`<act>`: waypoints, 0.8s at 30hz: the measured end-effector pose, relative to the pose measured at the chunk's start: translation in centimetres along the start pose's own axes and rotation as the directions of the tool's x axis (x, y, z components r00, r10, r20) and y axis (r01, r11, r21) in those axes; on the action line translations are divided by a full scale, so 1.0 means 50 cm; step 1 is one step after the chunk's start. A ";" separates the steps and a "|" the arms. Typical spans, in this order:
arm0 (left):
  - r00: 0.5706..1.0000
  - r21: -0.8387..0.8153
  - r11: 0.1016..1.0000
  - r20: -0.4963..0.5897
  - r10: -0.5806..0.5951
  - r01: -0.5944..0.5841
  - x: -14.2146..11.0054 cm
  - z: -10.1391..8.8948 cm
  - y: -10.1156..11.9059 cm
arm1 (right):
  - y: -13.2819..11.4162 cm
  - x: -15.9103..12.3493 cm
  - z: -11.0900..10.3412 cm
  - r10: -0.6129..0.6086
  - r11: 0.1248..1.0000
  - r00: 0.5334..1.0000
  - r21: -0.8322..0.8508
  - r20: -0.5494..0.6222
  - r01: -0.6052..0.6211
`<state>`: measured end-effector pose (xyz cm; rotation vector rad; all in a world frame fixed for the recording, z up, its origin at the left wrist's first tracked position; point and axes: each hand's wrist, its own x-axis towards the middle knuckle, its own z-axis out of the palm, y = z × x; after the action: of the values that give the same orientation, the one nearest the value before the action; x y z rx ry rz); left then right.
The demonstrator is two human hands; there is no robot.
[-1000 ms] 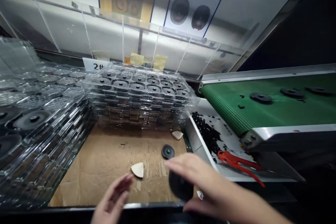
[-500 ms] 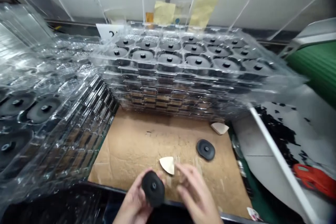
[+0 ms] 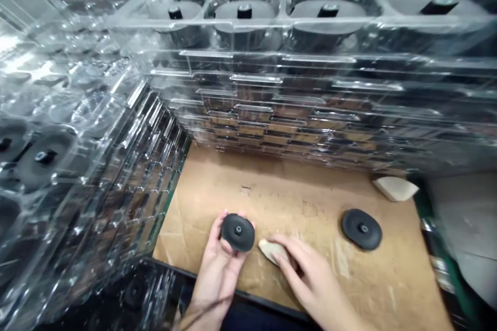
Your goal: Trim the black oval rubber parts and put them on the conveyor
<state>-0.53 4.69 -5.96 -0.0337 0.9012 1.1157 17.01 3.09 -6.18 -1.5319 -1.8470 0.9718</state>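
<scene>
In my left hand (image 3: 223, 266) I hold a black oval part (image 3: 244, 240) with a small round stub in its middle, its face turned up toward me. My fingers wrap around its rim from below and behind. Just to the right, my right hand (image 3: 306, 274) pinches a cream-coloured wedge-shaped pad (image 3: 272, 251) between thumb and fingers. The pad's pointed end faces the black part, with a small gap between them. A second black oval part (image 3: 362, 229) lies flat on the cardboard (image 3: 217, 186) farther right.
Another cream wedge pad (image 3: 395, 188) rests at the cardboard's far right corner. Tall stacks of clear plastic trays (image 3: 272, 83) form a wall behind, filled on top with black parts. More stacked trays (image 3: 104, 165) stand along the left side.
My right hand has closed on the cream pad that lay on the cardboard. My left hand has turned the black part face-up. The view has moved closer and lower.
</scene>
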 end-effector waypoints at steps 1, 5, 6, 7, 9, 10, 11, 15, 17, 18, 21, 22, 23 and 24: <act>1.000 0.003 1.000 -0.006 0.002 -0.002 0.002 0.000 -0.001 | -0.005 0.013 -0.009 0.035 0.999 0.999 0.013 0.001 -0.035; 0.999 0.044 0.999 -0.042 0.023 -0.021 0.006 -0.001 -0.007 | -0.042 0.057 -0.021 0.143 0.987 0.990 0.071 -0.009 -0.142; 0.998 0.056 0.998 -0.059 0.035 -0.032 0.006 -0.001 -0.010 | -0.053 0.062 -0.017 0.127 0.991 0.992 0.053 -0.022 -0.125; 0.996 0.065 0.997 -0.076 0.042 -0.037 0.006 -0.001 -0.012 | -0.063 0.065 -0.012 0.088 0.996 0.996 0.026 -0.027 -0.088; 0.995 0.075 0.997 -0.097 0.037 -0.030 0.006 -0.001 -0.016 | -0.079 0.066 -0.003 0.017 1.000 0.999 0.014 0.038 -0.018; 0.994 0.079 0.997 -0.101 0.031 -0.023 0.006 0.000 -0.017 | -0.083 0.065 0.000 0.006 0.999 0.997 0.032 0.083 -0.009; 0.994 0.083 0.996 -0.106 0.029 -0.021 0.006 0.002 -0.017 | -0.084 0.064 0.002 0.021 0.998 0.994 0.052 0.111 -0.026; 0.991 0.101 0.994 -0.128 0.042 -0.029 0.006 0.005 -0.016 | -0.076 0.062 0.000 0.107 0.992 0.992 0.055 0.059 -0.111; 0.992 0.105 0.994 -0.127 0.022 -0.008 0.007 0.003 -0.017 | -0.069 0.063 -0.001 0.083 0.991 0.991 0.093 0.101 -0.092; 0.992 0.109 0.994 -0.125 0.016 -0.003 0.008 0.001 -0.017 | -0.066 0.064 -0.001 0.084 0.990 0.990 0.104 0.115 -0.097; 0.990 0.127 0.991 -0.128 0.057 -0.041 0.010 -0.005 -0.019 | -0.062 0.064 0.004 0.151 0.986 0.987 0.062 0.057 -0.155; 0.990 0.129 0.991 -0.128 0.062 -0.045 0.010 -0.006 -0.019 | -0.063 0.062 0.007 0.155 0.986 0.987 0.050 0.028 -0.156; 0.990 0.127 0.991 -0.128 0.058 -0.041 0.011 -0.007 -0.019 | -0.066 0.060 0.011 0.142 0.988 0.990 0.058 0.026 -0.143; 0.991 0.121 0.992 -0.128 0.044 -0.028 0.011 -0.007 -0.020 | -0.070 0.058 0.014 0.112 0.989 0.992 0.089 0.057 -0.117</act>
<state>0.10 4.49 -6.94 0.0073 1.0880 1.1014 13.83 5.49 -3.89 -1.5842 -1.7394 1.1441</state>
